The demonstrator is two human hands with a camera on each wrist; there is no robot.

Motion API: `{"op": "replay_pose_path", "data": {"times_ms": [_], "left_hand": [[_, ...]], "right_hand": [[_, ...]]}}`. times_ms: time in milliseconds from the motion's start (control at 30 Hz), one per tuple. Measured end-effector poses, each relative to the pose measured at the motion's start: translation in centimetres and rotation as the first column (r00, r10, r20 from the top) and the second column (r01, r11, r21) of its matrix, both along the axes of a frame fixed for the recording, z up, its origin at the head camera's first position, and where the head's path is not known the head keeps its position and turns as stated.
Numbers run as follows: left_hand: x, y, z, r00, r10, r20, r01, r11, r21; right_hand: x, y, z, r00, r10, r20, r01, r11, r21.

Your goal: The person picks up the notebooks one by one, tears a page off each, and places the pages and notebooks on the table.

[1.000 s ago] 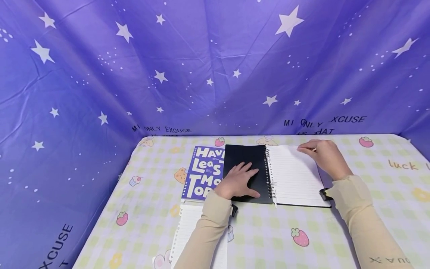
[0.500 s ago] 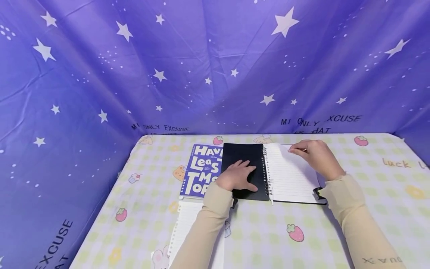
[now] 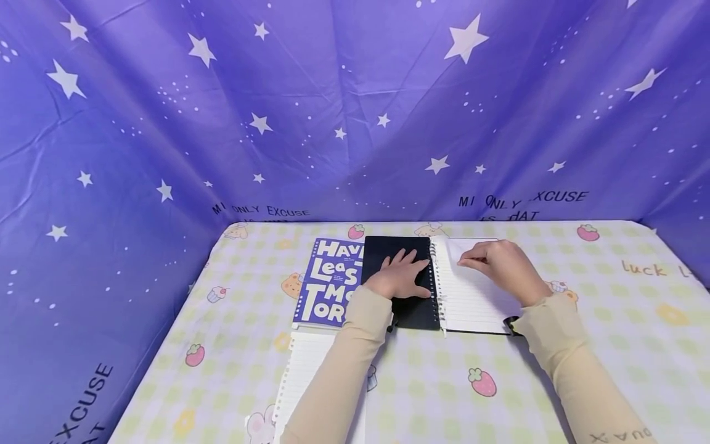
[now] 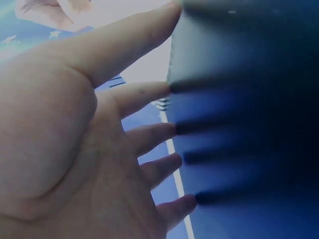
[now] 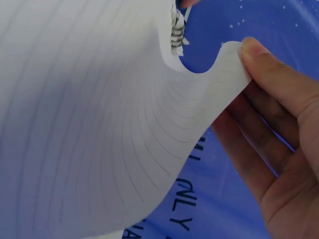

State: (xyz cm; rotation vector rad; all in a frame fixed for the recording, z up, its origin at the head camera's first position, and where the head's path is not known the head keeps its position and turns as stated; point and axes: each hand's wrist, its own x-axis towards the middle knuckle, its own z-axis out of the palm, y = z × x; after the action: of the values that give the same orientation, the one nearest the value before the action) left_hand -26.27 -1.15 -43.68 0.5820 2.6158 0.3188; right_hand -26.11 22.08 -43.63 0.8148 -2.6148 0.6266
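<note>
A black ring-bound notebook lies flipped open, its dark cover (image 3: pixel 410 317) on the left and a lined page (image 3: pixel 471 308) on the right. My left hand (image 3: pixel 400 279) rests on that cover, fingers spread; in the left wrist view the fingertips meet the dark surface. My right hand (image 3: pixel 501 268) pinches the upper corner of the page between thumb and fingers. From the right wrist, the paper (image 5: pixel 99 124) bends in a curl toward the thumb, with part of the metal rings (image 5: pixel 177 35) visible behind it.
A purple notebook cover with white lettering (image 3: pixel 327 277) lies left of the black one, partly under it. Below it, a white lined sheet with punched holes (image 3: pixel 307 364) is partly hidden by my left sleeve. A checked cloth (image 3: pixel 432 388) covers the table; a purple star curtain (image 3: pixel 333 92) hangs behind.
My right hand has moved left across the notebook, drawing the page corner over toward the rings. My left hand stays on the black cover, shifted slightly toward the rings.
</note>
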Motion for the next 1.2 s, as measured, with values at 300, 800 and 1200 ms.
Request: {"op": "replay_pose_path", "data": {"times_ms": [300, 800, 1200], "left_hand": [[-0.2, 0.1, -0.6, 0.999, 0.025, 0.024, -0.025, 0.999, -0.02], [-0.5, 1.4, -0.3, 0.999, 0.052, -0.001, -0.052, 0.99, -0.135], [-0.5, 0.7, -0.1, 0.997, 0.067, -0.038, -0.071, 0.993, -0.099]], "right_hand": [[0.5, -0.9, -0.3, 1.0, 0.008, 0.01, -0.008, 1.0, 0.004], [1.8, -1.1, -0.3, 0.999, 0.032, 0.024, -0.033, 0.999, 0.039], [2.6, -1.6, -0.9, 0.999, 0.029, 0.016, -0.03, 0.999, 0.035]]}}
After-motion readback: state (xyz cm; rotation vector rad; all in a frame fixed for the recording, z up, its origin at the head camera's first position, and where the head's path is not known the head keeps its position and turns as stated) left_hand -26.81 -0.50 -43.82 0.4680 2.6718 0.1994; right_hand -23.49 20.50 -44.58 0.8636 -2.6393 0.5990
